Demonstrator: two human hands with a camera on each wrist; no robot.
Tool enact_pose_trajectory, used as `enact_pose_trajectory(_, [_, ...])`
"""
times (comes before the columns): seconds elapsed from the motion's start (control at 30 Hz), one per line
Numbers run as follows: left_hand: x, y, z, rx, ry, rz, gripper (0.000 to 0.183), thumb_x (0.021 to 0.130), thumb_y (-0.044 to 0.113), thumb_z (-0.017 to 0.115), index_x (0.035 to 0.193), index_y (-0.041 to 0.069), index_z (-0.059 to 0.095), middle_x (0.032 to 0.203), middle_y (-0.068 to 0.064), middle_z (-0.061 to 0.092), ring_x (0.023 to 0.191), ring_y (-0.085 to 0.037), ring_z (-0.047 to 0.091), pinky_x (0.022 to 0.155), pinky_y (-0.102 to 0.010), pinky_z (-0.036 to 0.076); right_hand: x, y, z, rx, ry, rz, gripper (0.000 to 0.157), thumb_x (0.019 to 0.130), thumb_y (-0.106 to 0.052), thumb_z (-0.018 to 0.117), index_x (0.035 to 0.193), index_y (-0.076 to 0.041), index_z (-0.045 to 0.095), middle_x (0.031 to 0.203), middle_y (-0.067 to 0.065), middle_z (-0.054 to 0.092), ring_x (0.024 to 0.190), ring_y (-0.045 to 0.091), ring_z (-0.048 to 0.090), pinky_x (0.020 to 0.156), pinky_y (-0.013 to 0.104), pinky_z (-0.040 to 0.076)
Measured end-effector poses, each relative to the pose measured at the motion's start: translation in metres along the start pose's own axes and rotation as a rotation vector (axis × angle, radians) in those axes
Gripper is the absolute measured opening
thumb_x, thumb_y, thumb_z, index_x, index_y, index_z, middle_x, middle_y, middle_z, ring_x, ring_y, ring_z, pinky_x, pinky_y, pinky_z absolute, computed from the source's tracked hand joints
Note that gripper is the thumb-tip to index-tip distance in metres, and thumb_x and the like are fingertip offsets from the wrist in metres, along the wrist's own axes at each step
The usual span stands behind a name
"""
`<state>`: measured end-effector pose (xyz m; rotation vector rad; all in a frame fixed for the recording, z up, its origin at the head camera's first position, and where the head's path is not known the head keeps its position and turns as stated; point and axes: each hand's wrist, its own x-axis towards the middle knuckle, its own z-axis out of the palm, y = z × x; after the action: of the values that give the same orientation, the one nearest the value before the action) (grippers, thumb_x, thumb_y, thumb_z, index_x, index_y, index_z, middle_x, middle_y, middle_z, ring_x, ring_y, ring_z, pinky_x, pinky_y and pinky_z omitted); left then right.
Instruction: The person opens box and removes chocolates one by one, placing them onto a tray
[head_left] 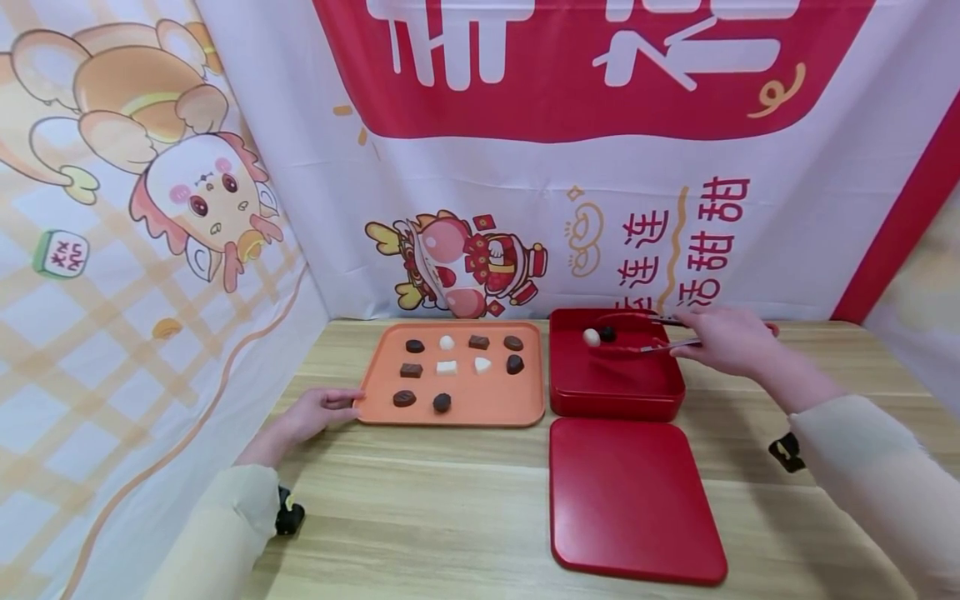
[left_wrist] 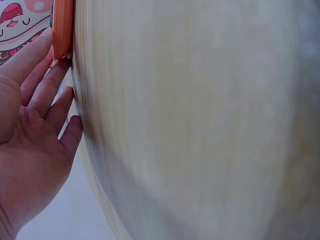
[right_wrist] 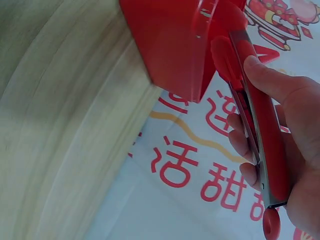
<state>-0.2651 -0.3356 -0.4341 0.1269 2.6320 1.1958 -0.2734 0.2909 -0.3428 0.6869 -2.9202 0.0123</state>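
My right hand [head_left: 723,340] grips red-handled tongs [right_wrist: 260,120] over the open red box [head_left: 618,404]. The tongs' arms are spread apart inside the box. A round white chocolate [head_left: 592,337] and a dark round one [head_left: 607,333] show close together between the tong tips. At the left, my left hand [head_left: 318,414] holds the edge of the orange tray [head_left: 487,415], thumb and fingertips at its rim. Brown, dark and white chocolates sit in rows on the tray, among them a white square [head_left: 446,367] and a dark ball [head_left: 442,402].
In front of the box lies a flat red lid [head_left: 633,500] on the wooden table [head_left: 420,500]. The tray stands just left of the box. A printed cloth [head_left: 465,179] hangs right behind both, and another covers the left side.
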Motion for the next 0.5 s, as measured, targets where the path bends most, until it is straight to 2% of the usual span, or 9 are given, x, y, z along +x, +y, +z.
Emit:
enact_pose_trajectory(0.1, [0.0, 0.001, 0.0, -0.006, 0.002, -0.002, 0.049, 0.092, 0.028, 0.07, 0.134, 0.004, 0.059, 0.138, -0.021, 0.051, 0.131, -0.037, 0.043, 0.107, -0.051, 0.033, 0.004, 0.0, 0.003, -0.011, 0.007, -0.005, 0.05, 0.083, -0.034, 0.077, 0.12, -0.003, 0.065, 0.101, 0.016, 0.069, 0.085, 0.033, 0.066, 0.061, 0.045, 0.053])
enact_pose_trajectory(0.3, [0.0, 0.0, 0.001, -0.007, -0.004, -0.003, 0.049, 0.092, 0.028, 0.069, 0.134, 0.004, 0.059, 0.138, -0.021, 0.051, 0.131, -0.036, 0.042, 0.107, -0.051, 0.032, 0.011, -0.002, 0.008, -0.018, -0.007, 0.001, 0.054, 0.083, -0.033, 0.077, 0.123, 0.002, 0.064, 0.104, 0.02, 0.068, 0.092, 0.036, 0.065, 0.073, 0.052, 0.054])
enact_pose_trajectory(0.5, [0.0, -0.002, -0.001, -0.008, -0.007, -0.003, 0.048, 0.093, 0.027, 0.069, 0.134, 0.005, 0.059, 0.139, -0.021, 0.05, 0.132, -0.037, 0.041, 0.108, -0.052, 0.032, 0.015, -0.003, 0.012, -0.021, -0.009, -0.01, 0.05, 0.083, -0.033, 0.078, 0.119, 0.0, 0.067, 0.101, 0.017, 0.068, 0.091, 0.034, 0.065, 0.073, 0.05, 0.054])
